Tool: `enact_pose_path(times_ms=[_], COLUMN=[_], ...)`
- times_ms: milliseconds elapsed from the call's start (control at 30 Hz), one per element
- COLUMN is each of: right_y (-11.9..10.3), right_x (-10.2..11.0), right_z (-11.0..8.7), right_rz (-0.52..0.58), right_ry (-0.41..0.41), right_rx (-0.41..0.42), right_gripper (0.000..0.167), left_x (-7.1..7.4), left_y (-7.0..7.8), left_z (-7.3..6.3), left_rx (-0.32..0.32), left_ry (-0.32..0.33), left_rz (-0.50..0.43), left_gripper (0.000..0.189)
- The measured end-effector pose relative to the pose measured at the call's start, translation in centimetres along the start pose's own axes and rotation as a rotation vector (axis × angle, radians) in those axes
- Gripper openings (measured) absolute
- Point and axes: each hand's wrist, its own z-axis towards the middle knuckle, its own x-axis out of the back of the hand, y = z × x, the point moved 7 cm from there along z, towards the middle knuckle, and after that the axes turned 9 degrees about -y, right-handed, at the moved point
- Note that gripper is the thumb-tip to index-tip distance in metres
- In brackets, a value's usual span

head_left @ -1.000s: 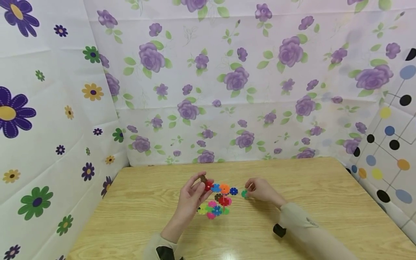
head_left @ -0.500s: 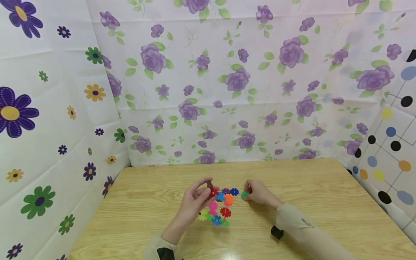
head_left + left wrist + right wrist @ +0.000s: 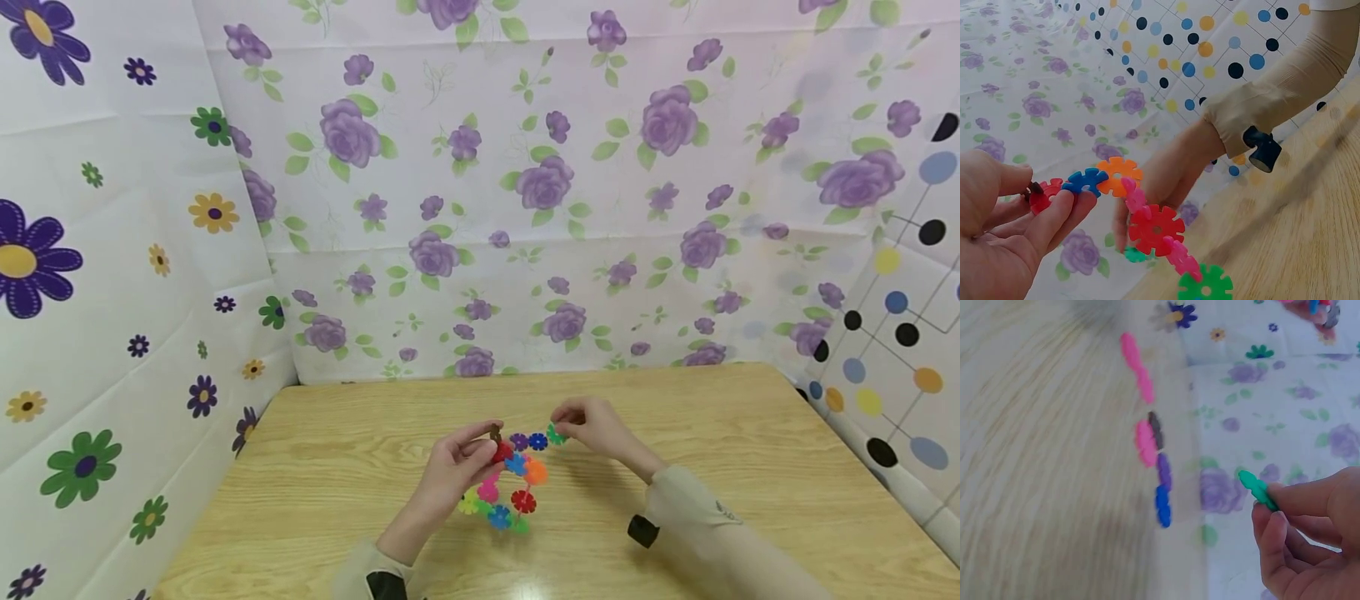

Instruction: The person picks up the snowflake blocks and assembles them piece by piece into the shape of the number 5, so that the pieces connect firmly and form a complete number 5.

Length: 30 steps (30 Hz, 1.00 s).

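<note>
My left hand grips a chain of interlocking plastic flower discs by its red disc, with a brown disc at the fingertips. From there the chain runs through a blue disc and an orange disc, bending down to red, pink and green pieces. A purple disc and a dark blue disc form its upper right end. Between thumb and fingers, my right hand pinches a single green disc. In the head view, that disc is close beside the dark blue one.
Beneath both hands lies a wood-grain table. Floral cloth hangs behind its far edge, with more patterned cloth at both sides. Black wrist-worn devices stick out from the sleeves.
My left hand has shifted slightly right and down, turning the chain so its orange disc sits lower. My right hand has brought the green disc left and slightly up, close to the dark blue disc.
</note>
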Motion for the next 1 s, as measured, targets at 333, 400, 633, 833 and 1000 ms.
enact_pose_path(times_ms=[333,400,633,833,1000], right_y=[-5.2,-6.1,-9.3,-11.9,-13.0], right_x=[0.5,0.6,1.2,1.2,1.0], right_z=[-0.6,-0.8,-1.7,-2.2,-2.4], right_rz=[0.118,0.14,0.181,0.087,0.047], right_ry=[0.017,0.022,0.015,-0.009,-0.037], right_rx=[0.083,0.097,0.145,0.246,0.331], right_gripper=[0.016,0.015,0.019,0.016,0.015], left_x=[-0.8,-1.0,-1.4,-1.8,-2.3], left_y=[0.1,0.1,-0.2,-0.1,0.2], left_z=[0.3,0.3,0.4,0.4,0.3], left_rx=[-0.033,-0.038,-0.042,-0.064,-0.08], left_ry=[-0.062,-0.077,-0.121,-0.159,-0.196], left_rz=[0.022,0.013,0.018,0.025,0.051], left_gripper=[0.048,0.048,0.049,0.047,0.046])
